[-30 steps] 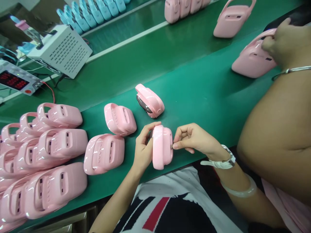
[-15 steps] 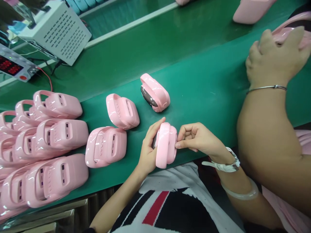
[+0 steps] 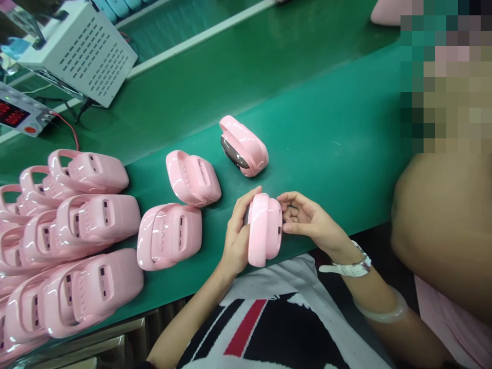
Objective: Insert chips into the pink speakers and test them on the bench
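My left hand (image 3: 237, 236) grips a glossy pink plastic device with a carry handle (image 3: 265, 236) from its left side, over the table's front edge. A small dark slot shows on the device's right face. Beside that face is my right hand (image 3: 307, 218), its thumb and forefinger apart and the other fingers curled, with nothing visible in it. Whether its fingertips touch the device is hard to tell. Just beyond lies a similar pink device with a dark oval front (image 3: 246, 147). Two more, one pink device (image 3: 194, 177) and a nearer pink device (image 3: 169, 237), lie to the left.
Rows of pink devices (image 3: 96, 282) fill the left of the green table (image 3: 326, 148). A grey perforated metal box (image 3: 88, 56) and a power supply with red digits (image 3: 19, 113) stand at the back left. A co-worker's arm (image 3: 446, 220) reaches in at the right, partly pixelated.
My right thumb and fingers have spread from a pinch at the device's right face, and the dark slot there now shows. The co-worker's arm has shifted, its hand now pixelated.
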The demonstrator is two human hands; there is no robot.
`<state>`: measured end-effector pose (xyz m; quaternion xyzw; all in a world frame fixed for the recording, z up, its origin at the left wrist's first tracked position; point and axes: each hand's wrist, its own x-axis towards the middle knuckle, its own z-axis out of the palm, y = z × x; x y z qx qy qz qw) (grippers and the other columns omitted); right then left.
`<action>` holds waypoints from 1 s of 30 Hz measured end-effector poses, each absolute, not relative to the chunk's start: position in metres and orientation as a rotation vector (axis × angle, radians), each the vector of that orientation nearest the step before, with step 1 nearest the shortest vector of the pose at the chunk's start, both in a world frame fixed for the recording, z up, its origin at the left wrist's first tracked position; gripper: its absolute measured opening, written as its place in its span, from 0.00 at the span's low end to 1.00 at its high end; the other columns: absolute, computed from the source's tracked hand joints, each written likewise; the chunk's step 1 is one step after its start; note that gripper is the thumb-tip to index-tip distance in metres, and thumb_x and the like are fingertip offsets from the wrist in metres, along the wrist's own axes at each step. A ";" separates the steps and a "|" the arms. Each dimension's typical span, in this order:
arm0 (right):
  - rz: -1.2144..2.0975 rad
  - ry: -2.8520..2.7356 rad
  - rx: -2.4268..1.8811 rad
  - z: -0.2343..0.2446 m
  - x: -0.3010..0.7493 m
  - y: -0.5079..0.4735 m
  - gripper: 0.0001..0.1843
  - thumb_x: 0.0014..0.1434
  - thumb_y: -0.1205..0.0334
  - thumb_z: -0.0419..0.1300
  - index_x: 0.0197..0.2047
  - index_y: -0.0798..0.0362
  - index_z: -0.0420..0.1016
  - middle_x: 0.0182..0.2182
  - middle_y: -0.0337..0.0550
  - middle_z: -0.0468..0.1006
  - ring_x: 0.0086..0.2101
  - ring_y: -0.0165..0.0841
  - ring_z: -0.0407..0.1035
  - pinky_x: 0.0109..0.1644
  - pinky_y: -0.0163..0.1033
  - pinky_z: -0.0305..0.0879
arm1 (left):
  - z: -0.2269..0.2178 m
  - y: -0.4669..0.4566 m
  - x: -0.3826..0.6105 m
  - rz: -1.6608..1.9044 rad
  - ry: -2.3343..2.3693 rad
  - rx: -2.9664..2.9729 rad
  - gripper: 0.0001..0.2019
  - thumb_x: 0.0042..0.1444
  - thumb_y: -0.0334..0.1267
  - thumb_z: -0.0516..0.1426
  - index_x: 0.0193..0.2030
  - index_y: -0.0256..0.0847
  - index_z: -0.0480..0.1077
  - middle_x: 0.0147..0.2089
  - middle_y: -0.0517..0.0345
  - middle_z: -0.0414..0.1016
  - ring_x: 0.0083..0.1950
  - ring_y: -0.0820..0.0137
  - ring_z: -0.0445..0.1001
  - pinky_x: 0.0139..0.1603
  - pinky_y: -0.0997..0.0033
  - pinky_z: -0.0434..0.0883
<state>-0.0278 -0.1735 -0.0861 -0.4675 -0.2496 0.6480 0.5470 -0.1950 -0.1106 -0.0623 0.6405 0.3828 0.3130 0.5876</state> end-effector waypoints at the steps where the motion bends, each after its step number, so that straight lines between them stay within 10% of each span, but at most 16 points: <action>1: 1.550 -0.584 -1.094 -0.086 -0.025 -0.173 0.30 0.39 0.60 0.75 0.45 0.48 0.69 0.36 0.38 0.63 0.32 0.27 0.59 0.34 0.33 0.63 | -0.063 -0.111 -0.195 0.724 0.891 1.502 0.22 0.57 0.35 0.51 0.59 0.48 0.67 0.60 0.58 0.68 0.60 0.61 0.66 0.63 0.61 0.62; 30: 1.538 -0.690 -1.195 -0.069 -0.010 -0.174 0.29 0.40 0.60 0.75 0.46 0.47 0.72 0.38 0.40 0.70 0.31 0.28 0.65 0.33 0.34 0.68 | -0.063 -0.115 -0.191 0.720 0.817 1.517 0.21 0.56 0.40 0.58 0.58 0.46 0.66 0.59 0.53 0.68 0.60 0.59 0.65 0.64 0.58 0.60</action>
